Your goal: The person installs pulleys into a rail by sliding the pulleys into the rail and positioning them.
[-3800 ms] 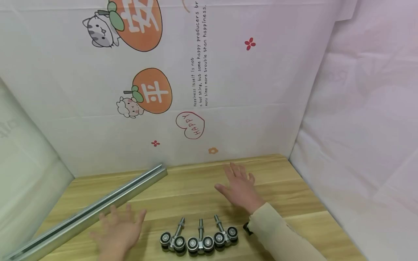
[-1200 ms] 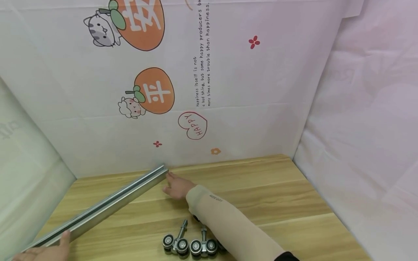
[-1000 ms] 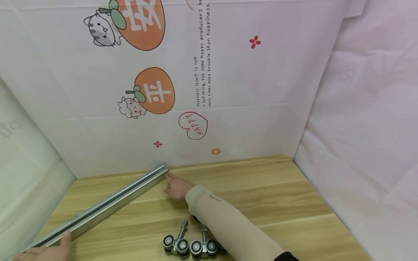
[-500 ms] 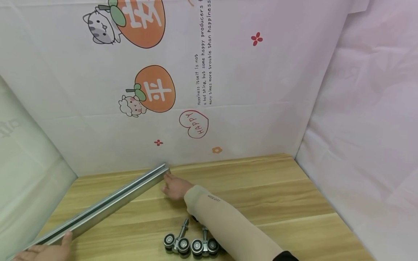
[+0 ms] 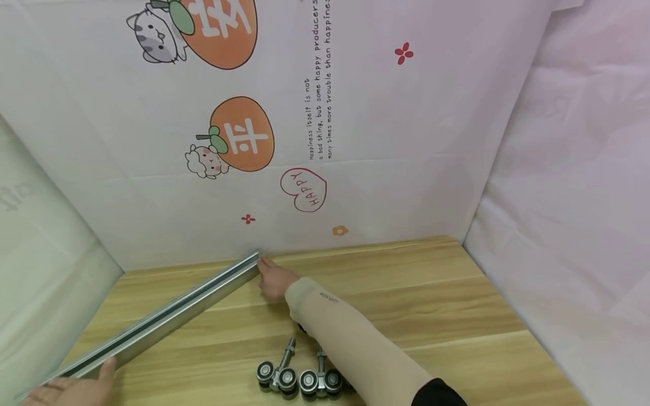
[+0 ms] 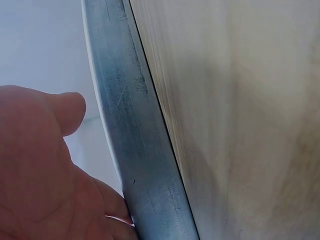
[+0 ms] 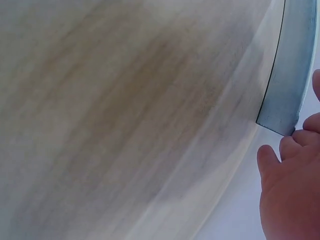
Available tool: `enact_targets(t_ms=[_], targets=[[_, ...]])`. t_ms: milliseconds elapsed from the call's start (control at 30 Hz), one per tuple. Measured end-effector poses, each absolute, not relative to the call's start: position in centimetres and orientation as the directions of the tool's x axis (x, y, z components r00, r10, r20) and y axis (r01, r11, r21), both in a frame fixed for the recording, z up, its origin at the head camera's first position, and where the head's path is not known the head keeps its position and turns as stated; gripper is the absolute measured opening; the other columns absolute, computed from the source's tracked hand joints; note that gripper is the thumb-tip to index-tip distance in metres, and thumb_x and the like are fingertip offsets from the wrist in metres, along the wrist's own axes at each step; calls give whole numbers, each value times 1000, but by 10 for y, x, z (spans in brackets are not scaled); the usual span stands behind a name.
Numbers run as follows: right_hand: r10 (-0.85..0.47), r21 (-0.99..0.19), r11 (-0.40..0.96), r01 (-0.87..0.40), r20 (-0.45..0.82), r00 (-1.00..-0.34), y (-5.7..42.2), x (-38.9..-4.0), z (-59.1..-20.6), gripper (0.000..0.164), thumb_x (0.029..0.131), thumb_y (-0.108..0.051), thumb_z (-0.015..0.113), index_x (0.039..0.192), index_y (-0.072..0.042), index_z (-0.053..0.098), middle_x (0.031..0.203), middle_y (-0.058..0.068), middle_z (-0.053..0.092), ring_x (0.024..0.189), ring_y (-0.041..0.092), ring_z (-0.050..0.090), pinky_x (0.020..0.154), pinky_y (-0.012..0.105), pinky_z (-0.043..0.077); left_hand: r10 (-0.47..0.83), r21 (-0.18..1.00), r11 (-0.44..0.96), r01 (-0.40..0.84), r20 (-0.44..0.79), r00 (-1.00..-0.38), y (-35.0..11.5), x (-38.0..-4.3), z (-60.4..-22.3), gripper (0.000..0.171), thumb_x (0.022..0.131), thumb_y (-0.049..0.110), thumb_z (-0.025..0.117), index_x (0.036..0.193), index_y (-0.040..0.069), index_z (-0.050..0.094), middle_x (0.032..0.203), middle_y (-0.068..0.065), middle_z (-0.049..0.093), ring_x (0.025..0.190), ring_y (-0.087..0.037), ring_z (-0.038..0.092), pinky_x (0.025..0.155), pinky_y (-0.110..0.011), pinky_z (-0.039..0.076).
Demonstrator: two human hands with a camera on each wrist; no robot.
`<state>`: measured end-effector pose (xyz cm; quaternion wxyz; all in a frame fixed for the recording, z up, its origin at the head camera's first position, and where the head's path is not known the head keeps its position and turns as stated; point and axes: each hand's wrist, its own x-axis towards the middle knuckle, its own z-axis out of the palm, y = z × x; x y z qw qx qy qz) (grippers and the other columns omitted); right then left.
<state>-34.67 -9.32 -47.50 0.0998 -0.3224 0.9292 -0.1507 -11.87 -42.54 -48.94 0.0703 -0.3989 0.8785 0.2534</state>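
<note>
A long silvery metal channel rail [image 5: 190,307] with a dark slot lies diagonally across the left of the wooden table. My left hand [image 5: 71,390] grips its near end, fingers over the far side. In the left wrist view, the left thumb [image 6: 72,112] stands clear of the rail. At the far end, my right hand [image 5: 276,282] holds the rail's tip; in the right wrist view the right fingers [image 7: 302,140] are bent at its cut corner. Two twin-wheel roller hangers with threaded bolts, a left one [image 5: 277,380] and a middle one [image 5: 321,384], lie near the front.
My right forearm in a beige sleeve [image 5: 350,338] reaches over the table [image 5: 457,304] and hides the third roller hanger. A printed white cloth [image 5: 386,169] hangs behind the table's back edge, and white cloth sides [image 5: 569,225] rise left and right.
Earlier both hands hovered spread over the table, with three roller hangers visible; then they went to the rail's ends. Lately the right fingers have closed in on the far tip.
</note>
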Motion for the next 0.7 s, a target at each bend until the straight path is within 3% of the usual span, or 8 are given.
enact_targets(t_ms=[300,533,700], targets=[[-639,-127,768,-627,-87,-765,-95,-342,-465,58,108,-29,42,157,-5,24,164,6,18,150,16,11,114,19,13,-666,397,559,-728,-307,-680,-429,-118,-490,124,91,79,24,118,-28,-32,125,-46,-44,125,-61,-36,104,-70,-17],[-632,5,774,-633,-45,-774,-93,-340,-463,54,108,-28,38,156,-6,29,163,6,23,144,18,30,114,24,22,-654,385,574,-723,-315,-687,-427,-117,-488,127,90,81,26,119,-30,-29,126,-47,-41,126,-62,-35,104,-71,-16],[-620,77,781,-619,-17,-784,-94,-333,-455,48,106,-29,41,150,-9,44,149,2,45,135,15,42,111,30,33,-656,391,564,-727,-322,-682,-430,-116,-489,128,90,80,30,120,-31,-26,128,-48,-40,127,-62,-32,105,-71,-15]])
